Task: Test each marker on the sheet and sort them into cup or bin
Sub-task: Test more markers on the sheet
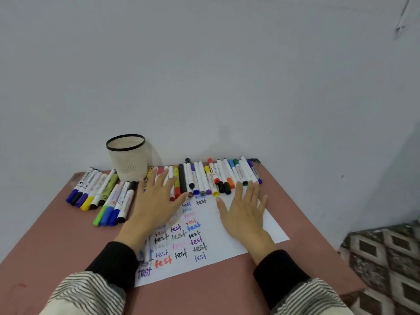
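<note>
While flat over the sheet (238, 226), left hand (156, 201) and right hand (244, 211) both spread, fingers straight, grasping nothing. Left fingertips touching the row of markers (204, 178) along the sheet's far edge; right fingertips just short of it. Second marker group (102, 194) lying left on the worktop (56, 235). Cup (127, 156) upright behind, beside the wall.

A single head-worn wide-angle view looks forward and down, close over the table (56, 223), toward the wall (204, 64).
</note>
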Demonstrator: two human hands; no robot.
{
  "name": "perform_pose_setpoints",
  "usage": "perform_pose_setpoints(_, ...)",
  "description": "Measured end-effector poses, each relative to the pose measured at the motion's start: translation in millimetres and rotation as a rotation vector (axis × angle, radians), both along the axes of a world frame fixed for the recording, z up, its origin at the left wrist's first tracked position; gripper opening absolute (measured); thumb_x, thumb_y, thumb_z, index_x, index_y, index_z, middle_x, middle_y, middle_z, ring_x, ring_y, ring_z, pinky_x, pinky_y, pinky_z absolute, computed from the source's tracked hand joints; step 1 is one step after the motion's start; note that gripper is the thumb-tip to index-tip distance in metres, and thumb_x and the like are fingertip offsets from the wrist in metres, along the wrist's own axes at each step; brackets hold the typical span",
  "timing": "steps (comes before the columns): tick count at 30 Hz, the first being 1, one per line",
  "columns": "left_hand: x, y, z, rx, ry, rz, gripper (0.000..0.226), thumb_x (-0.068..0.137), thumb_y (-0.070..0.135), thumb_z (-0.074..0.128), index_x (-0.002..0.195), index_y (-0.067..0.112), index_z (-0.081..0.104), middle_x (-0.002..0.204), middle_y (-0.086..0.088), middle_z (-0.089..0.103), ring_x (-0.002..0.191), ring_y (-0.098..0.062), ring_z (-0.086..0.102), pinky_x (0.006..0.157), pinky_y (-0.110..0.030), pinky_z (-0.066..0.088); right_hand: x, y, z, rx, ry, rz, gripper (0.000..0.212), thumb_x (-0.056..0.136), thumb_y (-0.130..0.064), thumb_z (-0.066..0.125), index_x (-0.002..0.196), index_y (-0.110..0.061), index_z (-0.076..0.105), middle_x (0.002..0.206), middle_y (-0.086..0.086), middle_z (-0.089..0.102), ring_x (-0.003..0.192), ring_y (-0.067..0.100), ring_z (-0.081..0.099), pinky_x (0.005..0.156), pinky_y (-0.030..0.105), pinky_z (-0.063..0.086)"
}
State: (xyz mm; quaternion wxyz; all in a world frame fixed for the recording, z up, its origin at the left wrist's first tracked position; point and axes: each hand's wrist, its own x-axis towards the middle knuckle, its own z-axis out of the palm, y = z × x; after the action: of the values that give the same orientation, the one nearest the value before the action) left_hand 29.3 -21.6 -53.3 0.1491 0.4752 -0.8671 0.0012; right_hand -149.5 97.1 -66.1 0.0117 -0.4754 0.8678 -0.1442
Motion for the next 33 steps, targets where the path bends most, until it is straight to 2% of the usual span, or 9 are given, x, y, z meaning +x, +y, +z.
perform_pose_setpoints(4,2.9,0.9,-2.2,-0.006,-0.016,-0.028,0.073,0.09,0.074,0.022,0.151,0.033,0.025,0.163,0.003,0.008,0.149,-0.018,-0.011,0.12,-0.05,-0.001,-14.9,-8.6,3.3,-0.153,-0.073,-0.021,0.079,0.097,-0.062,0.023,0.154,-0.011,0.006,0.161,0.018,-0.006,0.148,0.031,-0.013,0.116,0.053,-0.01)
perform_pose_setpoints(8,9.0,2.8,1.0,0.027,-0.023,-0.038,0.093,0.074,0.084,0.004,0.151,0.036,0.024,0.162,0.003,0.011,0.15,-0.019,-0.009,0.119,-0.05,-0.003,-51.4,-27.9,10.3,-0.499,-0.231,-0.147,0.06,0.099,-0.044,0.042,0.146,-0.009,0.028,0.148,0.016,0.032,0.136,0.029,0.03,0.113,0.046,0.029)
perform_pose_setpoints(10,8.5,1.8,0.9,0.034,-0.042,-0.032,0.101,0.066,0.084,-0.005,0.151,0.037,0.022,0.162,0.004,0.011,0.15,-0.019,-0.008,0.119,-0.05,-0.003,-67.6,-37.1,12.0,-0.488,-0.263,-0.224,0.049,0.1,-0.037,0.043,0.138,-0.006,0.037,0.136,0.016,0.044,0.122,0.028,0.04,0.104,0.043,0.039)
perform_pose_setpoints(14,9.0,0.5,-0.6,0.06,-0.064,-0.033,0.101,0.065,0.085,-0.009,0.151,0.039,0.018,0.163,0.005,0.008,0.15,-0.019,-0.008,0.118,-0.05,-0.005,-82.7,-56.5,11.0,-0.352,-0.225,-0.273,0.049,0.102,-0.04,0.037,0.135,-0.004,0.038,0.133,0.016,0.048,0.12,0.03,0.043,0.102,0.042,0.039)
perform_pose_setpoints(19,9.8,-0.4,1.5,0.076,-0.071,-0.022,0.076,0.084,0.076,0.015,0.151,0.041,0.017,0.163,0.007,0.007,0.15,-0.018,-0.008,0.118,-0.049,-0.006,-87.7,-73.1,6.8,-0.224,-0.098,-0.294,0.041,0.103,-0.03,0.034,0.135,-0.004,0.037,0.133,0.016,0.045,0.118,0.028,0.042,0.099,0.037,0.036)
perform_pose_setpoints(24,11.2,0.4,3.0,0.106,-0.062,-0.015,0.073,0.088,0.073,0.019,0.152,0.038,0.018,0.163,0.007,0.007,0.15,-0.017,-0.007,0.118,-0.048,-0.005,-80.1,-72.3,11.0,-0.215,-0.004,-0.287,0.045,0.102,-0.036,0.034,0.135,-0.006,0.038,0.131,0.015,0.042,0.118,0.028,0.038,0.099,0.041,0.034)
perform_pose_setpoints(28,10.1,0.7,5.2,0.114,-0.06,-0.011,0.067,0.092,0.069,0.022,0.152,0.038,0.018,0.163,0.008,0.007,0.15,-0.016,-0.007,0.119,-0.048,-0.004,-35.8,-66.6,28.3,-0.373,-0.085,0.152,0.045,0.101,-0.041,0.041,0.136,-0.013,0.043,0.137,0.009,0.042,0.128,0.027,0.032,0.104,0.042,0.029)
perform_pose_setpoints(30,9.9,0.9,4.1,0.124,-0.025,-0.004,0.062,0.095,0.064,0.025,0.151,0.037,0.02,0.162,0.008,0.009,0.15,-0.015,-0.005,0.12,-0.048,-0.002,-5.1,-68.8,30.4,-0.301,-0.018,0.342,0.046,0.1,-0.048,0.039,0.132,-0.016,0.049,0.137,0.004,0.043,0.129,0.025,0.032,0.105,0.041,0.028)
perform_pose_setpoints(33,10.5,0.6,3.0,0.11,0.053,0.02,0.054,0.1,0.053,0.028,0.15,0.033,0.026,0.161,0.007,0.015,0.15,-0.015,0.001,0.12,-0.046,0.0,23.8,-81.2,25.5,-0.179,0.166,0.303,0.055,0.098,-0.056,0.036,0.126,-0.013,0.055,0.142,0.009,0.043,0.132,0.028,0.032,0.106,0.043,0.031)
